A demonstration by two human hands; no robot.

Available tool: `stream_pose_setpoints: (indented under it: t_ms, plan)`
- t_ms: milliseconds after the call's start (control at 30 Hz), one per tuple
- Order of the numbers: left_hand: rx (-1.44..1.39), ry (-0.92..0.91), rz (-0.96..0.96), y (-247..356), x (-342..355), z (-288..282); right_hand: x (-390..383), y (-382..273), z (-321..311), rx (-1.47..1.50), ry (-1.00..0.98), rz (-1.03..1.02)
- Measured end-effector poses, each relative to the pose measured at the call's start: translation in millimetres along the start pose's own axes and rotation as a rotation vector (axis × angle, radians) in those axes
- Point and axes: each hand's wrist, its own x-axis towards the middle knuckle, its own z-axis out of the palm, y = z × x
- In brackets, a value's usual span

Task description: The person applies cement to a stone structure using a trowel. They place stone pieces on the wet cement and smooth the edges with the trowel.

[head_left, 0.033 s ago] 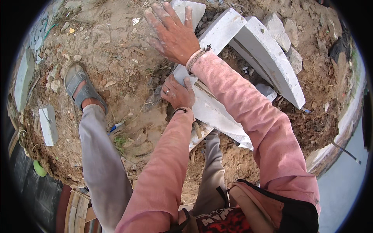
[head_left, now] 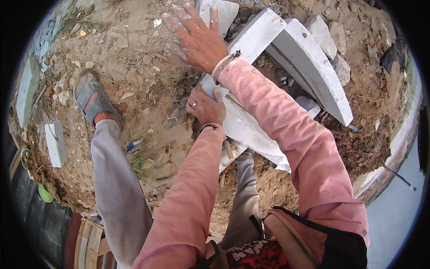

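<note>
My left hand (head_left: 207, 106), with a ring on one finger, curls around the near-left end of a long white block (head_left: 253, 130) that lies slanting on the dirt. Its fingertips are partly hidden from view. Beyond it, my right hand (head_left: 200, 41) is open, palm down and fingers spread, above the soil. My right forearm passes over the long block. Past the right wrist a second white block (head_left: 257, 35) slants away, its lower end hidden by the arm. Its upper end meets a third, curved-looking white block (head_left: 313, 71) standing on edge.
Another white block (head_left: 219, 13) lies beyond my right fingers. Broken chunks (head_left: 320, 36) sit at the far right. At left are a small white block (head_left: 55, 143), a longer slab (head_left: 28, 92) and my sandalled foot (head_left: 94, 96). Wooden boards (head_left: 88, 244) show at lower left.
My right hand has shifted very slightly to the left, fingers still spread. My left hand stays in place at the end of the block.
</note>
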Motion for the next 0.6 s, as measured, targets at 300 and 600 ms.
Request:
stream_pose_setpoints:
  t_ms: [300, 600]
  plan:
    - [-0.014, 0.005, -0.009, -2, 1, 1, -44, 14, 48, -0.136, -0.248, -0.067]
    - [-0.015, -0.023, -0.006, 1, -1, 6, -123, 1, -3, 0.149, -0.153, 0.249]
